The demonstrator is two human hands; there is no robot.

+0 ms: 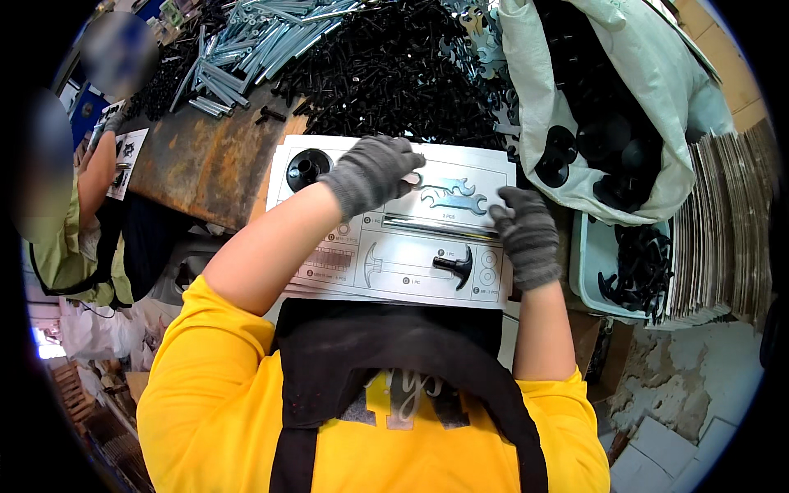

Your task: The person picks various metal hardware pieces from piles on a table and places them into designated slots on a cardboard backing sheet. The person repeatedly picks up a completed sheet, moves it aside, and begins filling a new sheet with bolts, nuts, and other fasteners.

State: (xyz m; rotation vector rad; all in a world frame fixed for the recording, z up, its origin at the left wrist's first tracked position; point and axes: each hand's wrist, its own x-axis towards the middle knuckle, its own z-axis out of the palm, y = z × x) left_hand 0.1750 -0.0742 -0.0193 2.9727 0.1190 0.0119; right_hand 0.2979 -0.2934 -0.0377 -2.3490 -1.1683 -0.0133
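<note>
- The left hand (371, 177), in a grey knitted glove, reaches over the upper middle of a white stack of printed paper sheets (475, 163); its fingers curl at a small silvery metal end, and I cannot tell whether they pinch it or only hover there.
- The right hand (530, 237), in a matching glove, is at the right edge of the stack, its fingers parted in a loose, fairly wide grip, near the right end of a slim, shiny metal rod (440, 228); whether it touches the rod is unclear.
- Flat silver open-ended wrenches (454, 201) lie on the top sheet between the two hands, above the rod.
- A black T-shaped handle (465, 267) lies lower on the sheet, below the rod.
- A round black base with a raised hub (309, 170) sits at the sheet's upper left corner, just beside the left hand.
- Beyond the stack spreads a heap of small black bolts (386, 78), with a pile of silver metal tubes (271, 37) to its left.
- To the right, a white woven sack (682, 107) holds black discs (604, 135); near it are a pale blue plastic bin (585, 275) of black parts and upright brown cardboard sheets (715, 222).
</note>
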